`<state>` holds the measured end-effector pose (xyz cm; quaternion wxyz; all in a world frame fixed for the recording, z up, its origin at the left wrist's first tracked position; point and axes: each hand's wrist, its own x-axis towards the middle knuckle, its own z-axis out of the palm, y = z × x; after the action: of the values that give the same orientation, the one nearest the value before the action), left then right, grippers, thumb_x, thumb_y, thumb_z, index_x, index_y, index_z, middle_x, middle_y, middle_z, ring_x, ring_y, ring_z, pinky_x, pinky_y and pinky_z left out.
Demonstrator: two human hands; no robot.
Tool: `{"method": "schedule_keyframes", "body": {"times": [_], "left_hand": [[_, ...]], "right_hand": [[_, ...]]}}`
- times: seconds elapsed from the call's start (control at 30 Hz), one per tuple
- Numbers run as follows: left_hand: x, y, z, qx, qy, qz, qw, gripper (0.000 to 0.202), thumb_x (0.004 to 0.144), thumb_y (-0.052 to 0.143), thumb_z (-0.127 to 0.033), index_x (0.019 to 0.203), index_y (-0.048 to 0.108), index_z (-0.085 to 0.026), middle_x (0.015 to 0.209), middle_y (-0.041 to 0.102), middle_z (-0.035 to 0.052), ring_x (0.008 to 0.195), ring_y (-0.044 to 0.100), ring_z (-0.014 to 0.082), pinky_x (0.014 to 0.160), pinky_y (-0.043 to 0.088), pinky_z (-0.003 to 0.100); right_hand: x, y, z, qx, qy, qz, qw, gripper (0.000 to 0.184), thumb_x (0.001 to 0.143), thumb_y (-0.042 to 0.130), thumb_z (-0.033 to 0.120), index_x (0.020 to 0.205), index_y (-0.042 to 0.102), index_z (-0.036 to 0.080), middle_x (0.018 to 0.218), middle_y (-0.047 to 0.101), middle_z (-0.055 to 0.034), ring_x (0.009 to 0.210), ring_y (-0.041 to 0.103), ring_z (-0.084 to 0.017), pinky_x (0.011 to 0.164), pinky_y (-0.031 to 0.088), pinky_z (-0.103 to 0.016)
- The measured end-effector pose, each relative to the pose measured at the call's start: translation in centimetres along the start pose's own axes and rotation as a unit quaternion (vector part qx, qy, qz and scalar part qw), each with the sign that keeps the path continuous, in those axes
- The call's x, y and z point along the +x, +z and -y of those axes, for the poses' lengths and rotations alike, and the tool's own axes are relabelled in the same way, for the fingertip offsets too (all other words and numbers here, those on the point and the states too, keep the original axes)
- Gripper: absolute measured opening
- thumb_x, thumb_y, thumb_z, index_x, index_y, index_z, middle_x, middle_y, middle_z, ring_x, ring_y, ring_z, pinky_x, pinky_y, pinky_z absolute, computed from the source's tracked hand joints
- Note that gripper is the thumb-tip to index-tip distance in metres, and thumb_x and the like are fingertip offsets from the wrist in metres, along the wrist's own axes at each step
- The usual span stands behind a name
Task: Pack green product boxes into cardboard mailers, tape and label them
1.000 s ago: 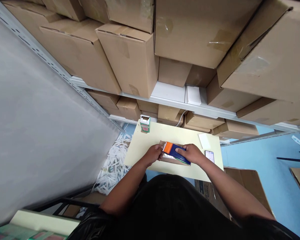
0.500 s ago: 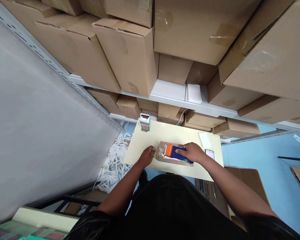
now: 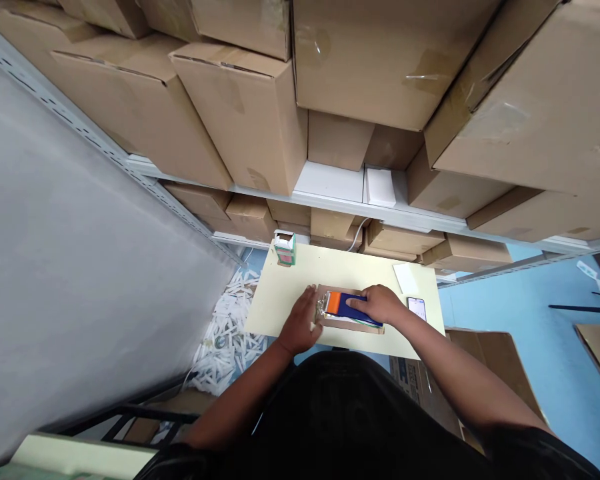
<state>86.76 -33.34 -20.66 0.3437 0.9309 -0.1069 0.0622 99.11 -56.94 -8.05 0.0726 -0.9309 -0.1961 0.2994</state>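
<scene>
A brown clipboard (image 3: 353, 325) lies on a small pale yellow table (image 3: 290, 287). On it rests a flat pack, orange at its left end and dark blue (image 3: 344, 303) over the rest. My right hand (image 3: 377, 305) lies on the blue part and presses it down, fingers bent over it. My left hand (image 3: 300, 323) rests on the table at the clipboard's left end, by the metal clip (image 3: 321, 307), fingers stretched out.
A small green and white box (image 3: 284, 248) stands at the table's far left corner. A white card (image 3: 406, 278) and a phone (image 3: 417, 308) lie at the right edge. Cardboard boxes (image 3: 240, 107) fill the shelves behind. White scraps (image 3: 227, 327) litter the floor on the left.
The pack has been lowered onto the clipboard. My left hand let go of its orange end and moved down to the clipboard's left end. The right hand stays on the pack.
</scene>
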Motion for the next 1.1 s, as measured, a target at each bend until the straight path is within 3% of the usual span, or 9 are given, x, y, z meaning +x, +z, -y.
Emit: {"method": "schedule_keyframes", "body": {"times": [0.1, 0.17, 0.37, 0.6, 0.7, 0.83, 1.1], "left_hand": [[1.0, 0.2, -1.8, 0.092, 0.030, 0.064, 0.993, 0.112, 0.081, 0.068, -0.055, 0.165, 0.008, -0.010, 0.170, 0.017, 0.0222, 0.158, 0.015, 0.0392, 0.126, 0.016, 0.061], [2.2, 0.4, -2.4, 0.131, 0.028, 0.075, 0.988, 0.120, 0.077, 0.073, -0.061, 0.165, 0.009, -0.010, 0.170, 0.016, 0.0227, 0.158, 0.012, 0.0402, 0.126, 0.008, 0.063], [4.6, 0.1, -1.9, 0.146, 0.059, 0.129, 0.979, 0.119, 0.073, 0.077, -0.064, 0.164, 0.020, -0.012, 0.170, 0.021, 0.0199, 0.158, 0.014, 0.0367, 0.127, 0.013, 0.056], [5.0, 0.3, -1.0, 0.175, 0.085, 0.126, 0.973, 0.115, 0.077, 0.071, -0.069, 0.163, 0.021, -0.009, 0.169, 0.024, 0.0218, 0.159, 0.014, 0.0369, 0.128, 0.006, 0.058], [4.0, 0.9, 0.1, 0.186, 0.071, 0.137, 0.970, 0.111, 0.080, 0.068, -0.068, 0.162, 0.024, -0.008, 0.167, 0.026, 0.0244, 0.157, 0.018, 0.0397, 0.127, 0.008, 0.060], [2.5, 1.8, 1.5, 0.165, 0.075, 0.150, 0.972, 0.108, 0.079, 0.069, -0.066, 0.161, 0.026, -0.010, 0.165, 0.031, 0.0247, 0.155, 0.024, 0.0422, 0.126, 0.015, 0.060], [4.2, 2.2, 1.9, 0.159, 0.096, 0.198, 0.963, 0.101, 0.080, 0.070, -0.060, 0.159, 0.032, -0.009, 0.163, 0.032, 0.0257, 0.153, 0.026, 0.0440, 0.125, 0.020, 0.057]], "right_hand": [[0.1, -0.1, 0.1, -0.011, 0.006, -0.001, 1.000, 0.074, 0.090, 0.039, 0.083, 0.090, 0.081, 0.022, 0.085, 0.077, -0.0114, 0.080, 0.069, -0.024, 0.061, 0.035, -0.029], [0.1, -0.1, 0.0, -0.012, 0.009, 0.002, 1.000, 0.076, 0.089, 0.038, 0.085, 0.090, 0.081, 0.022, 0.086, 0.077, -0.0113, 0.079, 0.069, -0.024, 0.061, 0.036, -0.029], [0.2, -0.2, -0.1, -0.001, 0.006, 0.010, 1.000, 0.079, 0.087, 0.036, 0.087, 0.088, 0.080, 0.022, 0.085, 0.077, -0.0110, 0.079, 0.069, -0.024, 0.060, 0.036, -0.029], [0.1, -1.2, -0.2, 0.010, 0.010, 0.024, 1.000, 0.079, 0.087, 0.038, 0.087, 0.091, 0.081, 0.021, 0.088, 0.078, -0.0124, 0.080, 0.069, -0.024, 0.060, 0.037, -0.029], [-0.7, -1.7, -2.2, 0.013, 0.020, 0.022, 0.999, 0.077, 0.086, 0.042, 0.086, 0.088, 0.081, 0.020, 0.085, 0.077, -0.0123, 0.078, 0.069, -0.024, 0.060, 0.037, -0.029], [-2.3, -1.7, -6.7, 0.047, 0.063, 0.041, 0.996, 0.072, 0.086, 0.047, 0.083, 0.079, 0.078, 0.018, 0.074, 0.074, -0.0101, 0.069, 0.066, -0.022, 0.058, 0.037, -0.029], [-3.1, 0.5, -11.1, 0.080, 0.065, 0.043, 0.994, 0.070, 0.084, 0.051, 0.083, 0.075, 0.075, 0.018, 0.072, 0.073, -0.0079, 0.066, 0.064, -0.020, 0.060, 0.037, -0.027]]}}
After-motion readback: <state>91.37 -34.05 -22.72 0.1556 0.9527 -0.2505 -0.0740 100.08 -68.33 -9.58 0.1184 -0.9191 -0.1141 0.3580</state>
